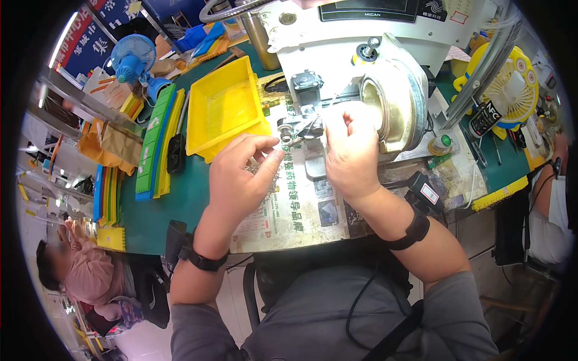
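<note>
A: From the head camera, where are the two hands?

B: Both are up at the small metal fixture [299, 127] on the front of the white machine [337, 42]. The left hand [241, 174] has thumb and forefinger pinched together just beside the fixture's left end; whatever sits between those fingers is too small to make out. The right hand [352, 153] lies over the fixture's right side, fingers curled down onto it, though I cannot tell whether they grip a part.

A: And what is around them?

B: A brass-coloured ring housing [394, 108] stands just right of the right hand. Printed paper sheets [289, 210] lie under both wrists on the green table [174, 198]. A yellow tray [226, 108] sits to the left of the fixture, with a stack of coloured strips [158, 141] beyond it and a blue fan [133, 57] farther back. A yellow fan [512, 84] stands at the right. Each wrist wears a black band.
</note>
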{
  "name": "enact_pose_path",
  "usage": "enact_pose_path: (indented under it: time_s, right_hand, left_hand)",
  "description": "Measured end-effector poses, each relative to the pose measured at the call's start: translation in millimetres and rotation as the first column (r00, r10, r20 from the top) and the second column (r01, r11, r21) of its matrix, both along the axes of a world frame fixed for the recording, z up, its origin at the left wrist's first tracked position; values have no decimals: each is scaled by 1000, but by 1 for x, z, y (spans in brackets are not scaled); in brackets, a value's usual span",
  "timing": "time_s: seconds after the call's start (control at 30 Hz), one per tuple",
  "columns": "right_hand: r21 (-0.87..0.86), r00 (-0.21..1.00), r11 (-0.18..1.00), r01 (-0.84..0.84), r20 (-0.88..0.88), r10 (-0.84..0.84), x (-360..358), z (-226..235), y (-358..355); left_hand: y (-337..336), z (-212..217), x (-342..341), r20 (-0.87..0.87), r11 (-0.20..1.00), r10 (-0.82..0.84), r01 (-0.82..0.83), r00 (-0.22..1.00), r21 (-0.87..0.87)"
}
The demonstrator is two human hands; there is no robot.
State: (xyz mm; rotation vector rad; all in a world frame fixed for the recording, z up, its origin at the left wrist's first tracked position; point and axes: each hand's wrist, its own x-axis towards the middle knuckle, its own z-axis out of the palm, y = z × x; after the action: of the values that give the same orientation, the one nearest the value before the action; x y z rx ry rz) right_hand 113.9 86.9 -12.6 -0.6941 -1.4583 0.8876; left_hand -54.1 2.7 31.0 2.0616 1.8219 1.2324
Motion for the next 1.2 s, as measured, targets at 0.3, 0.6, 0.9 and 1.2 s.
enact_pose_path:
  time_s: [0.3,0.6,0.9,1.2]
  right_hand:
    - [-44,999,999,-15,-42,13,-2,0,0]
    - [-86,984,992,-93,-163,78,-4,7,-4]
    - [-375,914,860,-347,68,399,52,13,-64]
    - [151,424,485,-861,740,522,75,47,-106]
  left_hand:
    - [23,-13,5,-173,994,-112,114,979,1]
    - [34,-51,4,-346,982,-20,84,938,170]
    - [-39,-4,13,-187,999,-51,50,981,-8]
    - [-83,28,75,70,716,-689,693,721,-87]
